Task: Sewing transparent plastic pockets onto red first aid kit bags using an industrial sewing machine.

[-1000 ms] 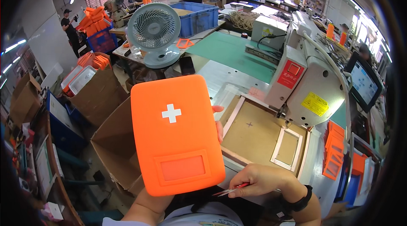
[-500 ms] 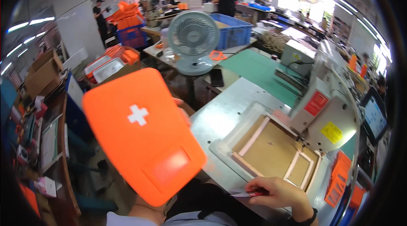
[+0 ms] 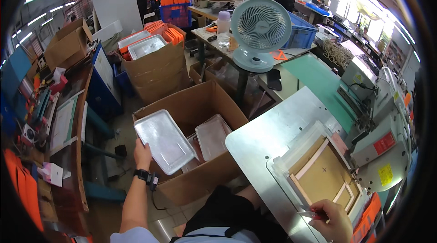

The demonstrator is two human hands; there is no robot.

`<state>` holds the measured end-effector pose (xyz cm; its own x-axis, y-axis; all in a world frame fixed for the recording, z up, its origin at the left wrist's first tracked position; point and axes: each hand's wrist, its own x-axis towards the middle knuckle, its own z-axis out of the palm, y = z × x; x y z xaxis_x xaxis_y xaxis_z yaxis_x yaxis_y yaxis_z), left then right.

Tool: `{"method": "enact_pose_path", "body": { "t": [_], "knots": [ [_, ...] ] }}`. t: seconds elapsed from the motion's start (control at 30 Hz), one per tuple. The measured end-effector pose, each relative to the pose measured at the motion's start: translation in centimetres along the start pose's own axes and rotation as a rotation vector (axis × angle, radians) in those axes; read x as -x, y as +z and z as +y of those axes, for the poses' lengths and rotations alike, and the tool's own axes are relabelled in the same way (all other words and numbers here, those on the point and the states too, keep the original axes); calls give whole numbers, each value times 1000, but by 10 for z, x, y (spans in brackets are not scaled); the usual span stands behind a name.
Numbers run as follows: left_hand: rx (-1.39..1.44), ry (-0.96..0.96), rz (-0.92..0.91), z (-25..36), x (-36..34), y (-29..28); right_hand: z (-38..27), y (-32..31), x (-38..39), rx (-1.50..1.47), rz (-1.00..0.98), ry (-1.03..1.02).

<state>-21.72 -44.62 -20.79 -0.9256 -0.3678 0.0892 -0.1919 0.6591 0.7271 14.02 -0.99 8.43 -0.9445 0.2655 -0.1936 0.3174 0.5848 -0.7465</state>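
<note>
My left hand point(image 3: 142, 155) is closed on the near left edge of a shallow whitish plastic tray point(image 3: 165, 141). It tilts the tray above the open mouth of a cardboard box point(image 3: 200, 183). Inside that box leans another whitish tray point(image 3: 213, 136). My right hand point(image 3: 331, 222) is closed round a small red-handled tool point(image 3: 318, 217) with a thin, shiny tip; the fingers cover most of it. Just beyond that hand, a clear-edged frame with a tan board point(image 3: 322, 168) and pale strips lies on the metal machine table point(image 3: 255, 136).
A grey machine head point(image 3: 383, 152) overhangs the table's right side. Behind the box stand a fan point(image 3: 261, 29), a phone point(image 3: 274, 80) and a tall carton point(image 3: 157, 73) of trays and orange pieces. A cluttered bench point(image 3: 68, 152) runs along the left. Other people work at the back.
The orange case with a white cross has gone from view; my left hand now grips a whitish tray. My view has swung left, bringing the cardboard box into sight. The right hand keeps its tool.
</note>
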Motion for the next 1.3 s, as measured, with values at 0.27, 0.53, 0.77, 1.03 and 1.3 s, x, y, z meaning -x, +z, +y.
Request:
{"method": "enact_pose_path", "body": {
  "t": [0.27, 0.53, 0.77, 1.03, 1.3],
  "knots": [
    [491, -271, -574, 19, -19, 158, -32, -10, 17, 107, 51, 22],
    [552, -130, -626, 42, -9, 161, -46, -52, 86, 347, 418, 58],
    [942, 173, -474, 195, 37, 57, -13, -179, 69, 435, 1128, -111],
    [944, 689, -966, 330, 161, -14, 35, -254, 27, 420, 633, -29],
    [388, 1325, -1489, 385, 237, -26, 60, -223, 101, 363, 716, 109]
  ]
}}
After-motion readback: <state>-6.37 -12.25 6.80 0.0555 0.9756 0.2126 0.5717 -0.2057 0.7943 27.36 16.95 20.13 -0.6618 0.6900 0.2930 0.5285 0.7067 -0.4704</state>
